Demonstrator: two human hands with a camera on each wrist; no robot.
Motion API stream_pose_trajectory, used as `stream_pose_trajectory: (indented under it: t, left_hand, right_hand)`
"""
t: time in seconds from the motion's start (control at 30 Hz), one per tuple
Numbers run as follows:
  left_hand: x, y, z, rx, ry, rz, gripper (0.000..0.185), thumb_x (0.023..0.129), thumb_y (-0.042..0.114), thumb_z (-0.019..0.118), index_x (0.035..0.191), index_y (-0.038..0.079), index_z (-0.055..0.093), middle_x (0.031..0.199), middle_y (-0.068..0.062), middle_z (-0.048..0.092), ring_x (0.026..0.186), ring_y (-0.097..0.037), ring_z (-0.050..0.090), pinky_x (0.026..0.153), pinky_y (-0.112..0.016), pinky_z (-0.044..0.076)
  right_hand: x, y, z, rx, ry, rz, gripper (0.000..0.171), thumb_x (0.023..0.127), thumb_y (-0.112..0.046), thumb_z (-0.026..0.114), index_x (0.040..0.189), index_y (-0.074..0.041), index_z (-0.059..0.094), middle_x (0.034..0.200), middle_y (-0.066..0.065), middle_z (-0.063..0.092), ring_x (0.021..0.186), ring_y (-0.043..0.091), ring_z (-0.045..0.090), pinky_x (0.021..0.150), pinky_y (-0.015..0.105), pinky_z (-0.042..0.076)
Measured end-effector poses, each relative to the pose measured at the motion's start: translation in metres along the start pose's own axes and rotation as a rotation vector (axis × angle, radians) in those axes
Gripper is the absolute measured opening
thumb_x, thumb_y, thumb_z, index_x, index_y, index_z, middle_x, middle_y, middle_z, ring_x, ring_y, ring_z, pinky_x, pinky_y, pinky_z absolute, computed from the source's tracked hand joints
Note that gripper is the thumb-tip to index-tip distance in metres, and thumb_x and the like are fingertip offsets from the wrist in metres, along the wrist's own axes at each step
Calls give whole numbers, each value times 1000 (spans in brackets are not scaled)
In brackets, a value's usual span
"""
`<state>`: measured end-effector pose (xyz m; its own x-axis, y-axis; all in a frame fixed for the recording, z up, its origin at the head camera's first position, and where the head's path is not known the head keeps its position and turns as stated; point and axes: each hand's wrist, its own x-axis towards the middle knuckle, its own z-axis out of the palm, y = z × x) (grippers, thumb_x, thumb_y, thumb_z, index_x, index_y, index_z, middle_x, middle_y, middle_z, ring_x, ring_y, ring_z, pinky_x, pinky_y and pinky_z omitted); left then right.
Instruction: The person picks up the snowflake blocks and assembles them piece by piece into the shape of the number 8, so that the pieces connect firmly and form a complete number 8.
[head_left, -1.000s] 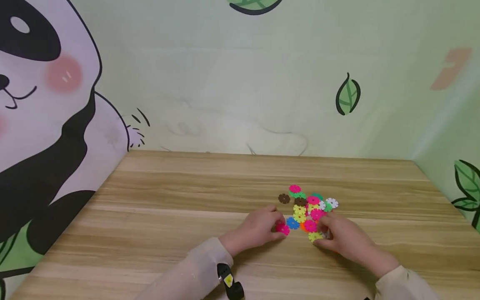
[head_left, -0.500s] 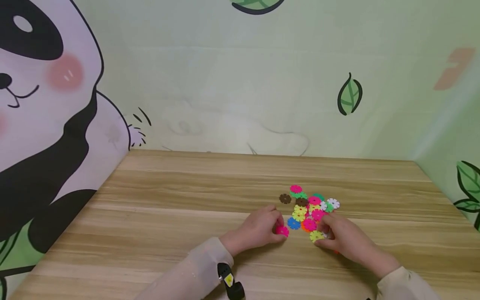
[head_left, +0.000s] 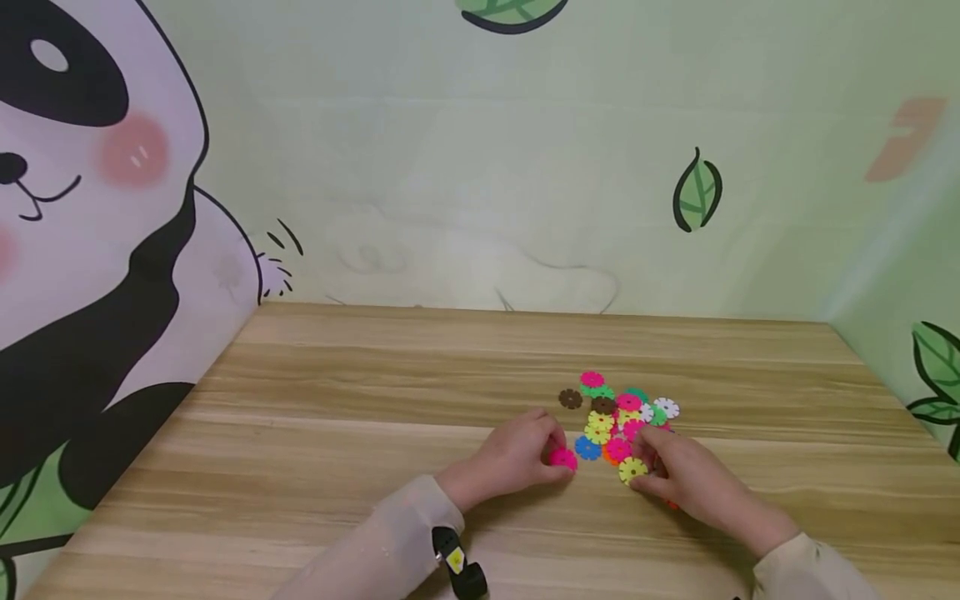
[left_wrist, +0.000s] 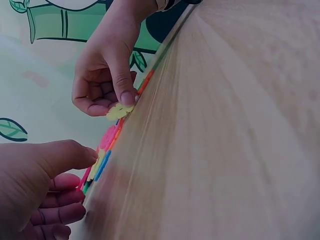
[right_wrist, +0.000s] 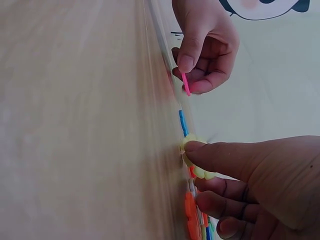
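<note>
We see the pink disc (head_left: 563, 459) just below and right of the middle of the head view, its notched rim pinched between thumb and fingers of the left hand (head_left: 506, 462). A little further right, the yellow disc (head_left: 633, 472) sits tilted in a like pinch of the right hand (head_left: 697, 479). Neither hand is spread; in the right wrist view we see the left hand's spare fingers curled in.

Edge-on in that view, the pink disc is very thin, so we judge both pieces light, fairly stiff and probably smooth plastic, hard to break but apt to slip if squeezed off-centre. We would take hold at opposite faces near the rim, leaving the notches exposed.

Between and beyond the hands, right of centre, lies the loose pile (head_left: 598, 421) of overlapping discs, with a blue disc (head_left: 588, 447) on its near left side and a brown disc (head_left: 570, 398) set apart at upper left. Under them spreads the wood-grained table (head_left: 360, 392), and behind it stands the pale green wall (head_left: 450, 167).
</note>
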<state>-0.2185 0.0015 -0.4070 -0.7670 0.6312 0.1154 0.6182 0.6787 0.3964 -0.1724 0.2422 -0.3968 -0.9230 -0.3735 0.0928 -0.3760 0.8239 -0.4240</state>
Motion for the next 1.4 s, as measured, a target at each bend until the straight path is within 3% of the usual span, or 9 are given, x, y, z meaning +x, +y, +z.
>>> stream_pose_trajectory:
  t: [0.27, 0.5, 0.73, 0.97, 1.13, 1.4]
  left_hand:
    - [0, -1, 1, -14, 0, 6, 30, 80, 32, 77, 95, 10, 63, 80, 5, 56, 68, -3, 46, 62, -14, 39]
    - [1, -3, 0, 1, 11, 42, 40, 83, 31, 74, 114, 8, 66, 90, 3, 63, 74, -3, 50, 68, -15, 44]
    - [-1, -3, -3, 36, 15, 87, 33, 86, 33, 71, 111, 12, 69, 91, 3, 62, 77, -4, 52, 70, -15, 44]
    - [-1, -1, -6, -43, 9, 104, 31, 88, 24, 70, 115, 9, 66, 100, 0, 68, 87, -8, 63, 76, -14, 48]
    - [-2, -2, -7, -100, 23, 119, 31, 88, 21, 68, 117, 8, 64, 102, -1, 67, 84, -5, 60, 74, -11, 46]
    - [-3, -3, -7, -201, 91, 140, 28, 89, 20, 67, 113, 4, 63, 94, -2, 62, 79, -6, 55, 68, -11, 44]
  right_hand:
    - [0, 0, 0, 1, 7, -10, 29, 79, -20, 78, 85, -14, 50, 69, -6, 45, 63, 2, 37, 56, 20, 34]
    - [2, 0, 1, 38, 12, -33, 26, 81, -16, 76, 85, -14, 51, 70, -7, 46, 64, 1, 39, 56, 19, 37]
    - [3, 1, 1, 50, 28, -55, 17, 84, -11, 72, 85, -14, 55, 69, -9, 47, 64, -1, 40, 56, 19, 38]
    - [4, -5, -4, 32, 39, -51, 17, 86, -13, 70, 78, -18, 56, 66, -11, 45, 61, 0, 38, 55, 19, 36]
    - [8, -14, -7, 67, 52, -37, 12, 88, -15, 68, 80, -18, 59, 65, -11, 51, 58, 0, 43, 55, 19, 41]
    - [16, -26, -3, 102, 142, -103, 21, 87, -12, 69, 74, -19, 54, 64, -13, 47, 59, -2, 41, 54, 18, 40]
